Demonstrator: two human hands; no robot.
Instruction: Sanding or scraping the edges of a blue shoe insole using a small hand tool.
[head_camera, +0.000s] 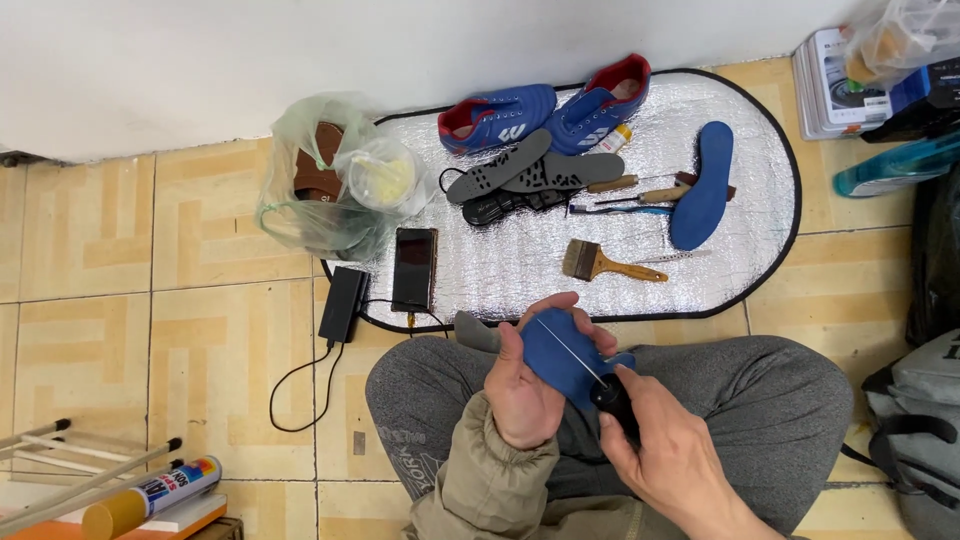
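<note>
Seated cross-legged on a tiled floor (200, 330), grey trousers and a khaki sleeve lowest in view. Right hand (668, 455) clenched round the black handle of an awl (612, 398), its thin metal shaft lying across a blue insole (560, 352). Left hand (525, 385) wrapped round that insole from the left, thumb pressed on its face, above the lap. Beyond the knees, a silver mat (740, 170) bearing a phone (414, 268), a wooden brush (610, 264), a second blue insole (705, 185), grey insoles (520, 172) and hand tools. Farthest, two blue shoes (545, 112) by the wall; a plastic bag (330, 190) left of the mat.
</note>
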